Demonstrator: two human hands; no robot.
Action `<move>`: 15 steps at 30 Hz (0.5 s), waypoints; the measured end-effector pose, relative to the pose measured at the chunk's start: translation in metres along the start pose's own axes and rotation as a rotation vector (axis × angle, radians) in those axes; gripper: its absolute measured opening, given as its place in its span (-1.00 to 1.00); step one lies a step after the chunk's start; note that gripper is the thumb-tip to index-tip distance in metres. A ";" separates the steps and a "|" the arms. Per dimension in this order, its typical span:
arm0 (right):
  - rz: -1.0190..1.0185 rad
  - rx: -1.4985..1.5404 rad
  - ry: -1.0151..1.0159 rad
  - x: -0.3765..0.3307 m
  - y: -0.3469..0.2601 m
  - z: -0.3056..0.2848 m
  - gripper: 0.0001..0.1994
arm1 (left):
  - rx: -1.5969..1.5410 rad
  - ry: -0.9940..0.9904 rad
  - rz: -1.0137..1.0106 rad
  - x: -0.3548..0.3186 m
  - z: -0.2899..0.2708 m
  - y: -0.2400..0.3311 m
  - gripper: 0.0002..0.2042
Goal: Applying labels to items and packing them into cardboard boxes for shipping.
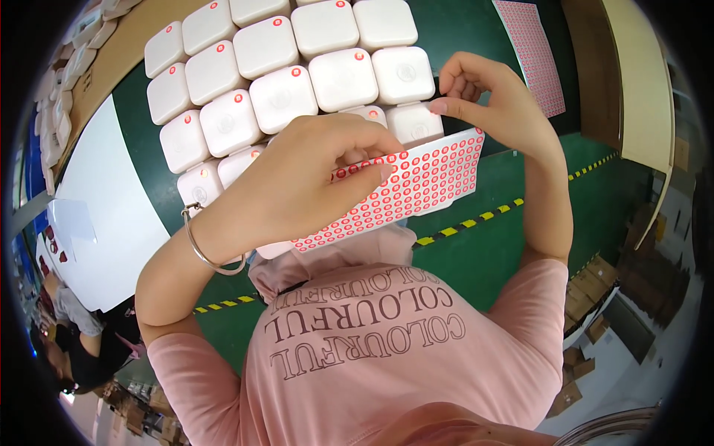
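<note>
My left hand (327, 167) grips a white sheet of round red stickers (439, 167) by its upper edge, thumb in front and fingers behind. The sheet hangs tilted at the near edge of several rows of white rounded boxes (340, 79). Over the right end of those rows is my right hand (494, 104), fingers loosely curled and thumb apart from them. Its thumb tip lies at the upper right corner of a white box (413, 124) in the front part. A bit of red shows at that thumb tip; whether it is a sticker I cannot tell.
Many boxes bear a red sticker at a corner; some in the right column show none. Another sticker sheet (532, 56) lies at the far right of the green table (476, 215). A cardboard panel (595, 67) stands beyond it. At left are a white board (111, 208) and another person (89, 334).
</note>
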State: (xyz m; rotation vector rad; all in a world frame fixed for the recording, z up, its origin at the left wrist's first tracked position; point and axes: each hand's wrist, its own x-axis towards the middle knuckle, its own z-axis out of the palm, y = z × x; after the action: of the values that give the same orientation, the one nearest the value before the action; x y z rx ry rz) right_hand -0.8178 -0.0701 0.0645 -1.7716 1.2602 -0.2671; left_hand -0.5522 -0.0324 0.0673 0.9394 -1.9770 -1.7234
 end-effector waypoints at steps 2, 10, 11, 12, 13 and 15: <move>-0.129 0.011 0.125 -0.009 -0.012 0.008 -0.90 | -0.024 -0.006 -0.048 0.003 -0.004 -0.001 -0.80; -0.523 -0.564 0.244 -0.028 -0.054 0.015 -0.77 | -0.163 0.062 -0.094 0.008 -0.011 0.009 -0.69; -0.530 -0.582 0.257 -0.027 -0.056 0.012 -0.77 | -0.195 0.062 -0.124 0.008 -0.012 0.012 -0.66; -0.534 -0.583 0.255 -0.027 -0.058 0.010 -0.77 | -0.228 0.062 -0.155 0.008 -0.012 0.014 -0.62; -0.529 -0.612 0.283 -0.028 -0.061 0.009 -0.78 | -0.228 0.067 -0.155 0.009 -0.013 0.013 -0.62; -0.527 -0.639 0.305 -0.030 -0.067 0.009 -0.78 | -0.215 0.079 -0.159 0.009 -0.013 0.012 -0.58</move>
State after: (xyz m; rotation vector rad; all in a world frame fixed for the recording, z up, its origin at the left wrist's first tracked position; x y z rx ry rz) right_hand -0.7826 -0.0364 0.1205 -2.6965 1.1315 -0.4838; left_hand -0.5533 -0.0474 0.0797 1.0934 -1.6672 -1.9080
